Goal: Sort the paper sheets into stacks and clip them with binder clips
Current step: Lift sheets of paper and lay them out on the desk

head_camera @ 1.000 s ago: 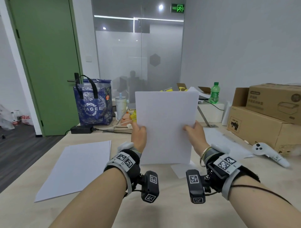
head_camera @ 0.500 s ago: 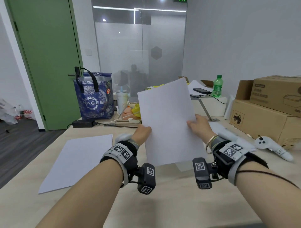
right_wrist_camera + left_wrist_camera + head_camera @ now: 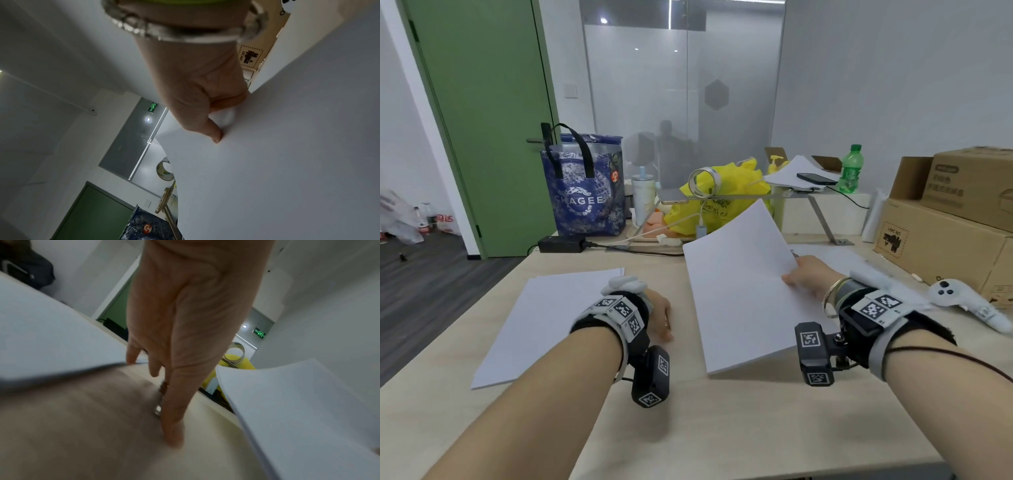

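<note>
White paper is what matters on this pale wooden tabletop point(image 3: 722, 421). The right hand point(image 3: 810, 278) pinches the held stack of sheets point(image 3: 743, 287) at the middle of its right long edge; in the right wrist view its fingers point(image 3: 213, 131) are clamped on the sheets, the thumb flat on the top face and the others hidden beneath. That stack hangs tilted, its near corner low over the wood and its far corner raised toward the yellow bag point(image 3: 719, 202), the long axis running away from the person and leaning slightly right. To the left, a second stack point(image 3: 541, 318) lies flat, its long axis leaning the same way. The left hand point(image 3: 659, 315) sits between the two piles with nothing in it, fingers point(image 3: 172, 426) straight and loosely apart, a fingertip touching or nearly touching the wood; a silver ring shows on one finger. So the held stack lies just to the right of the free hand, the flat one just to its left, and either is within easy reach. I can make out no binder clips anywhere, so my guess is the free hand must go looking, while the right lowers its sheets square. Cardboard boxes point(image 3: 945, 222) and a white controller point(image 3: 969, 301) crowd the right side.
</note>
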Demonstrator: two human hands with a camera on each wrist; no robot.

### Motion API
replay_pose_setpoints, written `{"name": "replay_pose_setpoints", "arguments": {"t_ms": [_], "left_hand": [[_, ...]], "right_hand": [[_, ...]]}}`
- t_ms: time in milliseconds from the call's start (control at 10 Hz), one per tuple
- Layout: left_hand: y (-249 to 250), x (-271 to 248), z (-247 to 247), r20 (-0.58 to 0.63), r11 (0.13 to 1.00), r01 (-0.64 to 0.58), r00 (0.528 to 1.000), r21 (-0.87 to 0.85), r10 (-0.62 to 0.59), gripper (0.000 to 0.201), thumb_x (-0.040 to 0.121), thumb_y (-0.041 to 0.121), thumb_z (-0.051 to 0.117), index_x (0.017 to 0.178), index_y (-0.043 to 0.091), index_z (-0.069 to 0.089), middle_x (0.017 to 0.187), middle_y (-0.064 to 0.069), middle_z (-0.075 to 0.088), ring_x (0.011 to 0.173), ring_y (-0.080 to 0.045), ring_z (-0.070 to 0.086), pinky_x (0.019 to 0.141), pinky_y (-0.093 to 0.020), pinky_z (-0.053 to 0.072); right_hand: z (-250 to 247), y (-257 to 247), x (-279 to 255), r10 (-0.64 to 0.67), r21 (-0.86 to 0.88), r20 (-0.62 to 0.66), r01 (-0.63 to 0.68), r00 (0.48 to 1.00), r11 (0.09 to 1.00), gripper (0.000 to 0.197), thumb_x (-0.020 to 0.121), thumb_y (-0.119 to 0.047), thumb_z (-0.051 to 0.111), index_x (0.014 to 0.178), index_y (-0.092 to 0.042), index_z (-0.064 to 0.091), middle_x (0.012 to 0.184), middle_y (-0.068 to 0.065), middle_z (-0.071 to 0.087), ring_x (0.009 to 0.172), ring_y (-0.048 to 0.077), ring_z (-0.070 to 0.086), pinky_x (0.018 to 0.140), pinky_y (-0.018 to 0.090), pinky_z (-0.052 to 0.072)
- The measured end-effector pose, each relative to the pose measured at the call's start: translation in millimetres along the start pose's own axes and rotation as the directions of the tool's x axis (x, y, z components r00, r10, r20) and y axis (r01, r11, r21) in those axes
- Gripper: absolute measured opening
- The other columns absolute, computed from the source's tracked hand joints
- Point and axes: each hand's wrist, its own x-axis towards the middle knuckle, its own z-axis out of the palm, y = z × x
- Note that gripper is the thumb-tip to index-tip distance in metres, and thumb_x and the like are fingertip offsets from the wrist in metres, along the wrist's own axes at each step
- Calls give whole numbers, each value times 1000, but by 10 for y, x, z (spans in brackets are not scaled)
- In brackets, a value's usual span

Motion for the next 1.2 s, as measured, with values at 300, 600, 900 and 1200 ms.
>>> {"name": "replay_pose_setpoints", "arguments": {"t_ms": [300,600,900,1200], "left_hand": [[-218,56,-142,1,990,-56,998,127,56,61,99,18,48,152,14,18,158,-7,23,144,-21,28,114,-25,23],[-594,157,-190,75,975,-70,993,-212,88,68,87,27,67,146,16,34,148,-2,40,134,-22,41,91,-24,47],[-684,312,-155,128,920,-14,989,-391,69,84,81,25,74,150,26,26,155,4,27,133,-20,40,101,-28,49],[-775,396,-118,175,915,8,982,-404,69,87,79,31,75,150,29,24,153,6,29,137,-19,36,104,-28,44]], "right_hand": [[281,-62,75,53,6,85,-54,995,999,39,89,-7,57,126,1,54,130,22,57,121,36,55,91,36,48],[575,-184,141,84,32,164,-91,983,995,42,91,-4,53,132,3,49,135,22,52,125,35,51,80,29,42],[797,-105,83,156,-46,214,-149,964,988,43,93,-2,48,136,2,45,139,21,49,129,33,48,79,23,36],[821,-241,-3,181,-82,76,-175,981,981,38,100,-9,35,136,1,43,142,16,47,132,29,45,94,28,44]]}}
